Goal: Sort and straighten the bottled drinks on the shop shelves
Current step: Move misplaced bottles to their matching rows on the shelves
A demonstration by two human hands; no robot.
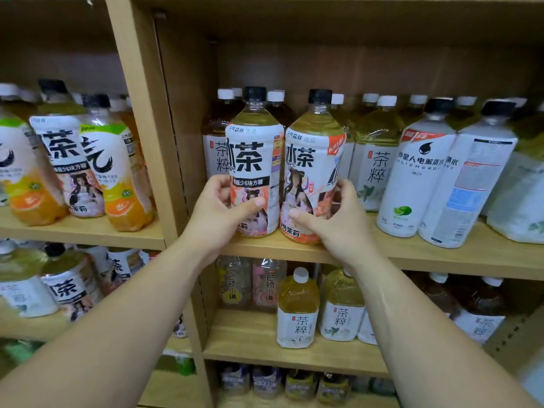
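Note:
Two black-capped iced-tea bottles stand side by side at the front of the middle wooden shelf [441, 254]. My left hand [217, 210] grips the lower part of the left iced-tea bottle [254, 151], thumb across its label. My right hand [335, 213] wraps the lower part of the right iced-tea bottle [313, 154], which leans slightly left. Both bottles rest on the shelf board and touch each other. Behind them stand white-capped tea bottles [376, 160].
Two white electrolyte-water bottles [418, 172] stand to the right, tilted. A wooden upright [147, 128] divides the bays; the left bay holds leaning orange drinks [123, 178] and another iced tea [70, 166]. The lower shelf [250, 340] carries several small tea bottles [297, 313].

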